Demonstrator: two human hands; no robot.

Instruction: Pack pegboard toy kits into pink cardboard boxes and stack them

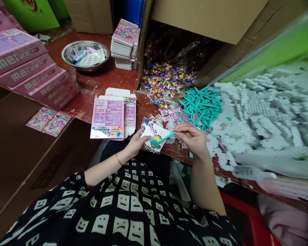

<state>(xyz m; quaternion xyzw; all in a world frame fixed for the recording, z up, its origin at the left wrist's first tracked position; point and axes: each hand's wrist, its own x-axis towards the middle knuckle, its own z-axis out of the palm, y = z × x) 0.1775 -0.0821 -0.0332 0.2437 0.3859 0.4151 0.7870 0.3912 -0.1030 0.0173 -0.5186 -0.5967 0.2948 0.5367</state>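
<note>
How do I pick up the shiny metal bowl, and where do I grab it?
I'd come from the near side and hold the bowl by its rim, left and front, keeping it level. The rim is round and wide, loose pieces lie inside, and the card stack crowds its right.

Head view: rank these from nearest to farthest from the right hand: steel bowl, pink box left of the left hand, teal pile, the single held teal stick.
1. Teal stick: in the right hand.
2. Teal pile: just beyond that hand.
3. Pink box: to the left, past the left hand.
4. Steel bowl: farther back, on the left.
</note>
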